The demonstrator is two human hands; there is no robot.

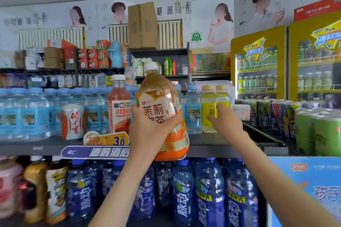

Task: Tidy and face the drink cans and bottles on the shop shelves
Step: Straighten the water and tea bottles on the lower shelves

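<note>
Two hands at the drinks shelf [212, 145]. Left hand [147, 127] — fingers wrapped round a big orange tea bottle [162, 94], label 统一 茉莉, held tilted before the shelf edge. Right hand [225, 121] — on the yellow bottles [208, 101] marked 柠檬; grip cannot be told. Tag [118, 140] reads 3.0.

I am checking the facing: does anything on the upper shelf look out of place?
Yes. A lone orange-and-white can stands among the blue-labelled water bottles, near a single red juice bottle. The left hand holds a large tea bottle tilted.
</note>
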